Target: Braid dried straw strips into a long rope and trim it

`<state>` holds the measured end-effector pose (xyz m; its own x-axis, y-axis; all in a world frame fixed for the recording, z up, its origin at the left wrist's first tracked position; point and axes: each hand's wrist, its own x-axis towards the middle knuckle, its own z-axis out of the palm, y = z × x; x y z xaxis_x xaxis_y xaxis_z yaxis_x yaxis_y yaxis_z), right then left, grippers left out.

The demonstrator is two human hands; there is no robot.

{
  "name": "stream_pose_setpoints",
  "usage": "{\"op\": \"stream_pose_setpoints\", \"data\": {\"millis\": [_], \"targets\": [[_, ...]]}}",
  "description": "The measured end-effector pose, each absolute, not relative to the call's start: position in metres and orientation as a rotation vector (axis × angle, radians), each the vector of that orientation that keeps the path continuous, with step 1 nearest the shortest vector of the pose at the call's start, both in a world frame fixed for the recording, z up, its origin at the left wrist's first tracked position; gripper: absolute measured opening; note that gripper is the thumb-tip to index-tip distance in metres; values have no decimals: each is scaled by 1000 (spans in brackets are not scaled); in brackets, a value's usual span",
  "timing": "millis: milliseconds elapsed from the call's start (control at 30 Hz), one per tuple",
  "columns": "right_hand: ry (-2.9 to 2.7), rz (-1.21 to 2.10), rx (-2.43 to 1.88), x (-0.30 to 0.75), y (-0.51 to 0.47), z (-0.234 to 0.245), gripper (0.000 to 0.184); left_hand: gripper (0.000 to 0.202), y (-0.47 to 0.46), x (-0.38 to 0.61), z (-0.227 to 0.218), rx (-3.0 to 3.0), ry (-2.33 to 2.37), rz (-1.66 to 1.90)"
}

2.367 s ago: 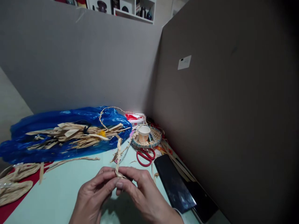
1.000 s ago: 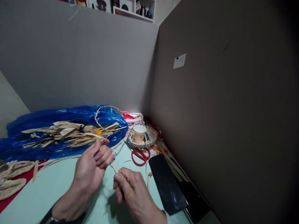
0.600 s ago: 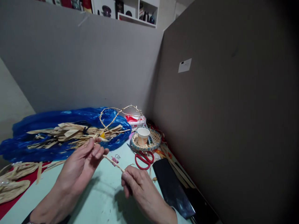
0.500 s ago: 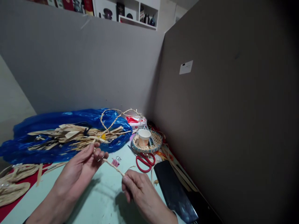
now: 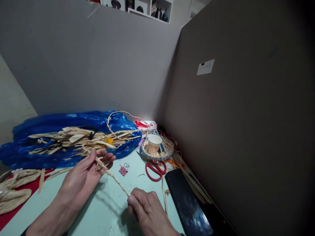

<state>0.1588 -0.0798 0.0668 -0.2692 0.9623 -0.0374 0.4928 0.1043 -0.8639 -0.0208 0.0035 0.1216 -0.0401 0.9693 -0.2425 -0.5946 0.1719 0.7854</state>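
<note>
A thin twisted straw cord (image 5: 113,177) runs taut between my two hands above the pale green table (image 5: 105,209). My right hand (image 5: 144,208) pinches its near end, fingers closed. My left hand (image 5: 83,175) holds the cord farther up, with fingers loosely curled round it; from there the cord runs on and loops over the straw bundle (image 5: 81,139). That bundle of flat dried strips lies on a blue plastic bag (image 5: 49,131) just beyond my left hand.
A pink binder clip (image 5: 123,169) and red-handled scissors (image 5: 155,168) lie past the cord. A paper cup (image 5: 155,143) stands in a small woven tray (image 5: 167,149). A dark phone (image 5: 184,200) lies at right. Loose straw on red cloth (image 5: 12,196) at left. Grey partitions enclose the corner.
My hands, close together at first, have drawn apart along the cord. The right hand pulled toward me, so the stretch of cord between them is longer.
</note>
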Motion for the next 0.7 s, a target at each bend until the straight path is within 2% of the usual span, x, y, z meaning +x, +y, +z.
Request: {"op": "stream_pose_setpoints", "data": {"millis": [67,167,233,367,600,700], "targets": [[-1780,1099,-1429,159,-81,66,37,33,-5,-17,116,527,879,1326],[-1683,1092,-1407,160,-82,65,41,41,-24,-8,97,480,877,1165],[-1607,1144,-1362,161,-82,64,44,29,-37,-1,80,565,912,1064],[-1487,1364,-1191,161,-80,60,45,28,-53,8,56,817,991,934],[-1471,1484,-982,157,-82,55,34,24,-60,2,58,746,970,936],[-1533,1437,-999,155,-83,58,35,23,-63,-2,57,754,960,925]]}}
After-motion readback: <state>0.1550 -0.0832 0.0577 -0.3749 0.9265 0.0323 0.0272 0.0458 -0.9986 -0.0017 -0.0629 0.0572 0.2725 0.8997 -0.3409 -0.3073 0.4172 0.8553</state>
